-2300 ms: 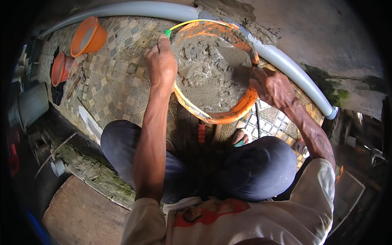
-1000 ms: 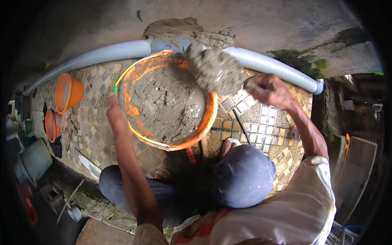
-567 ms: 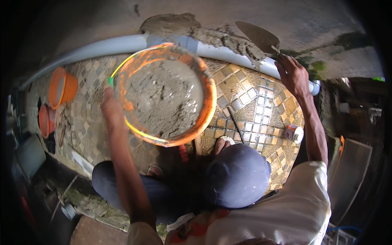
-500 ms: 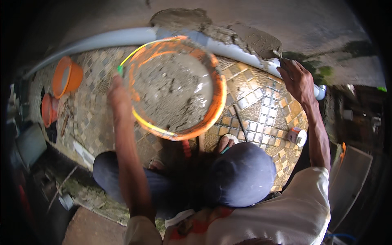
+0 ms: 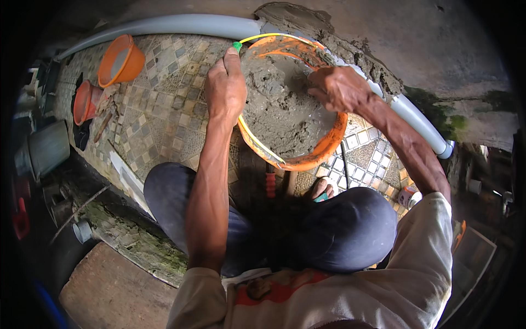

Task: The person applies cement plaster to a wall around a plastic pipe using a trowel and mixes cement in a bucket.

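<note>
My left hand [image 5: 224, 90] is closed on the green grip [image 5: 236, 46] of the yellow handle of the orange bucket [image 5: 295, 163], which is full of wet grey mortar [image 5: 282, 129]. My right hand [image 5: 335, 86] is closed on the trowel at the bucket's upper right, over the mortar; the trowel's blade is mostly hidden by the hand and mortar. Behind the bucket, a grey pipe [image 5: 416, 123] runs along the wall, with fresh lumpy mortar [image 5: 383, 74] smeared over and above it.
Orange basins [image 5: 120, 60] and a stick [image 5: 103, 123] lie at left on the tiled floor [image 5: 164, 120], by a grey container [image 5: 46, 148]. A red handle [image 5: 270, 185] and my sandalled foot [image 5: 322, 187] are below the bucket, a small can [image 5: 410, 197] at right, a concrete ledge [image 5: 118, 277] at lower left.
The trowel went from the bucket up to the pipe with a load of mortar and is back at the bucket. More mortar lies along the pipe. My left hand stays on the handle.
</note>
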{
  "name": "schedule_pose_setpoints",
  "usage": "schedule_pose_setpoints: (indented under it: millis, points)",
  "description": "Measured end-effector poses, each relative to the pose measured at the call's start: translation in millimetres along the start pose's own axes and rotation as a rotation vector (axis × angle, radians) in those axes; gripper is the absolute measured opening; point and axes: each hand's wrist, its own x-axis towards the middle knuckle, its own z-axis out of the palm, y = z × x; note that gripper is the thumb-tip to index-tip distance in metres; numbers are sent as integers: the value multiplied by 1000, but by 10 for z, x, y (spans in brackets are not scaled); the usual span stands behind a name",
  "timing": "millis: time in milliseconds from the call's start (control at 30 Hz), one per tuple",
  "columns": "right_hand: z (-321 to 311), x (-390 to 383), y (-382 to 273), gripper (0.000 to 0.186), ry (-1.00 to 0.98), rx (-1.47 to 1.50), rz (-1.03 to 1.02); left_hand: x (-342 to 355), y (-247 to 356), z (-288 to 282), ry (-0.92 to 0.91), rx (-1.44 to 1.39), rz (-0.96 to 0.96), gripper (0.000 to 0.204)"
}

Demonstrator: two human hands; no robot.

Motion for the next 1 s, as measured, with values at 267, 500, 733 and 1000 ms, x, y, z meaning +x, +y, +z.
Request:
schedule_pose_setpoints:
  millis: [267, 500, 733, 1000]
  points:
    - [177, -932, -507, 30, 624, -104, -190, 20, -12, -33, 33, -80, -103, 65]
    - [207, -1335, -305, 25, 535, 347, 58, -83, 44, -25, 4, -88, -75, 65]
    - [236, -788, -885, 35, 126, 1100, 52, -156, 134, 95, 16, -39, -9, 67]
    - [114, -1068, -689, 19, 678, 164, -24, -110, 93, 8, -1, -83, -84, 68]
